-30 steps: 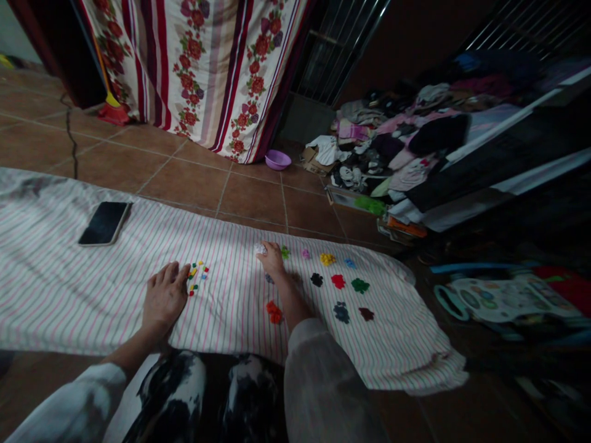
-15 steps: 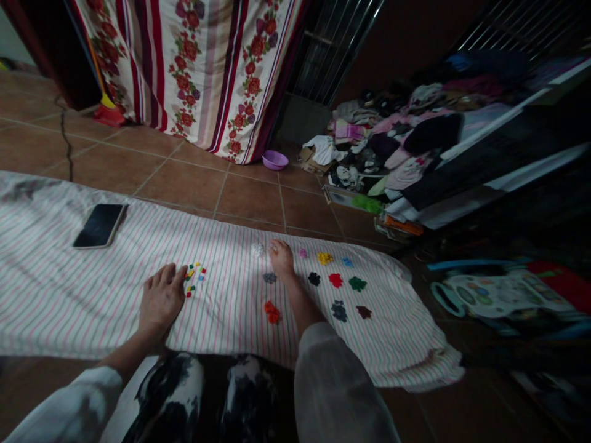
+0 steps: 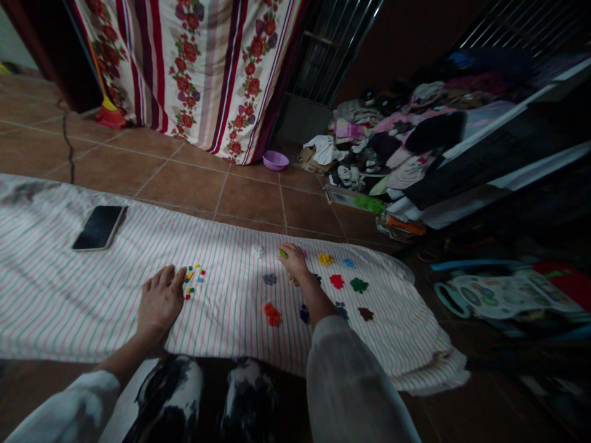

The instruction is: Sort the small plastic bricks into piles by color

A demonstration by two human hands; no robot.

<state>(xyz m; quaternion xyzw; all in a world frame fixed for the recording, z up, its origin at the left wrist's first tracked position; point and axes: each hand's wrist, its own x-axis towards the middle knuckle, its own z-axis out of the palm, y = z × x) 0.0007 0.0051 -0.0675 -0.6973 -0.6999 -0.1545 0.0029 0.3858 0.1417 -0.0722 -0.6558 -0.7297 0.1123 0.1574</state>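
My left hand (image 3: 161, 298) lies flat on the striped cloth, fingers stretched out. Its fingertips are beside a small scatter of mixed coloured pieces (image 3: 190, 276). My right hand (image 3: 294, 261) is at the far side of the cloth, fingers curled together and turned down; whatever they may hold is hidden. Lime green pieces (image 3: 282, 253) show at its fingertips. Around it are piles of white pieces (image 3: 257, 251), grey pieces (image 3: 269, 279), yellow pieces (image 3: 325, 259) and orange pieces (image 3: 272, 314). My right hand and forearm partly cover pink, tan, black and dark blue piles.
Red pieces (image 3: 337, 282), green pieces (image 3: 359, 285), light blue pieces (image 3: 348, 263) and brown pieces (image 3: 365, 314) lie to the right. A phone (image 3: 99, 228) rests on the cloth's left part. Beyond are a purple basin (image 3: 276, 160) and heaped clothes (image 3: 392, 135).
My right hand has shifted a little to the right, uncovering the lime green pieces and covering most of the pink pile. My left hand has stayed in place.
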